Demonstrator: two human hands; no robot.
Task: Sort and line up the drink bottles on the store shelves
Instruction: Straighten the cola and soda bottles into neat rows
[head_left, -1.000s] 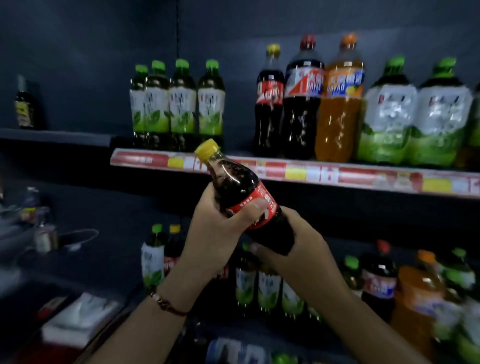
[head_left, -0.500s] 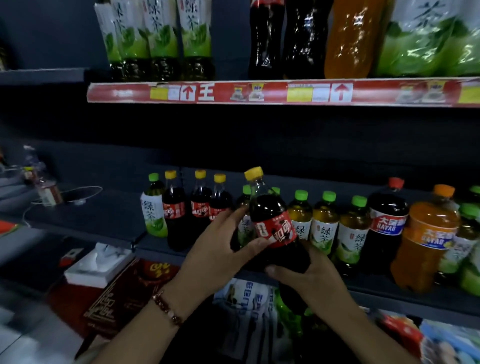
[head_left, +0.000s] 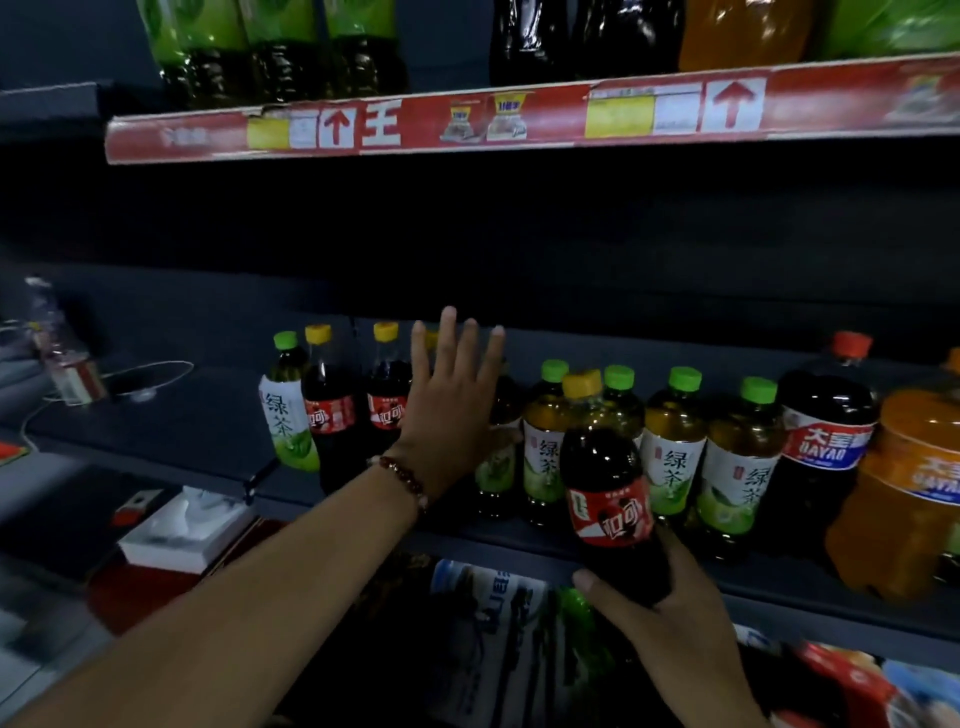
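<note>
A dim store shelf (head_left: 363, 512), colas left, green teas right.
The right hand (head_left: 670, 623) grips a cola (head_left: 605, 499) low before the teas (head_left: 670, 457); the left hand (head_left: 452, 410), fingers spread, reaches among the row. Judged next: clear a gap beside the shelved colas (head_left: 358, 410).

Head view (close) toward shelves (head_left: 519, 540)
</note>
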